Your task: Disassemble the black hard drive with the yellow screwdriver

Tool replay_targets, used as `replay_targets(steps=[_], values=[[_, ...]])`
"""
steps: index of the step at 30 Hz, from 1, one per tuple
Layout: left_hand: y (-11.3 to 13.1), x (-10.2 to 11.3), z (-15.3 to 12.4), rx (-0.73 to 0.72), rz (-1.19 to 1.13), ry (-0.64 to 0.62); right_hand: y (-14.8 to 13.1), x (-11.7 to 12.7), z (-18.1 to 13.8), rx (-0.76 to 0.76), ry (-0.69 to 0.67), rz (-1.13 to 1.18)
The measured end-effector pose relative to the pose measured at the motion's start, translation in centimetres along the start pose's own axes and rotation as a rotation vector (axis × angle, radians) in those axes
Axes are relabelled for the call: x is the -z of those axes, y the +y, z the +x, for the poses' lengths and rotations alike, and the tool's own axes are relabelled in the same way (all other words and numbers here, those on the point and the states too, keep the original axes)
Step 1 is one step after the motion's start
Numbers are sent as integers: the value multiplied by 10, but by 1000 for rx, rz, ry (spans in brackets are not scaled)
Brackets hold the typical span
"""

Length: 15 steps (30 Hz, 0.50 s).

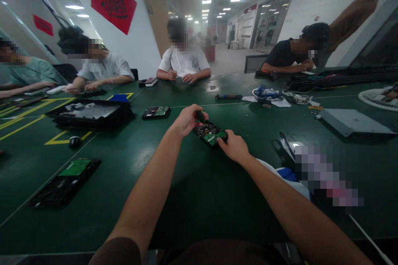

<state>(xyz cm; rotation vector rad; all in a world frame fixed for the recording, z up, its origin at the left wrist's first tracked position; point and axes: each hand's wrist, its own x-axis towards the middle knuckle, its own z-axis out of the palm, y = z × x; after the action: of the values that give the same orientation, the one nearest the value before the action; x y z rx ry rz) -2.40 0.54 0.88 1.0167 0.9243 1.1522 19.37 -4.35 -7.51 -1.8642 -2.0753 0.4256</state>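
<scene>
In the head view, the person's right hand (235,147) grips the near right end of a flat, black, rectangular device with a bright green circuit board (211,134), thumb on top, the fingers beneath largely hidden. This device is in front of the person, around the middle of the dark green tabletop (217,198); whether it rests on the surface or is slightly raised cannot be told. The left hand (189,121) is at the device's far left end, its fingers drawn narrowly around a small, dark green piece (201,116) whose exact shape is unclear. A similar black device with a green board (156,112) lies farther off to the left, and a larger black one with a green panel (66,182) lies nearer on that side. Beyond the latter are a rounded black computer mouse (75,142) and a shallow black plastic tray (120,112). On the right lies a flat grey metal box (354,122). Across the table sits a person in a white short-sleeved shirt (183,63).
</scene>
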Motion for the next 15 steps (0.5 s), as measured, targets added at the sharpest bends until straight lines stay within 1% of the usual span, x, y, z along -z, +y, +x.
replay_targets(steps=[1,3,5,7,9,11,15], values=[[-1,0,1,2,-22,1,0,0,0,-4,-3,-4],[-3,-1,3,-32,-25,46,-1,0,-1,-9,-11,-9],[-5,0,5,-91,28,121,-1,0,-1,-4,-10,-10],[-5,0,5,-132,96,161,-1,1,-1,-1,-8,-12],[-4,0,4,-140,131,138,-2,1,-1,-4,-12,-23],[-2,-1,3,-118,123,95,-2,1,-1,-6,-14,-41],[-2,-3,2,-59,19,73,-4,1,-3,9,3,-70]])
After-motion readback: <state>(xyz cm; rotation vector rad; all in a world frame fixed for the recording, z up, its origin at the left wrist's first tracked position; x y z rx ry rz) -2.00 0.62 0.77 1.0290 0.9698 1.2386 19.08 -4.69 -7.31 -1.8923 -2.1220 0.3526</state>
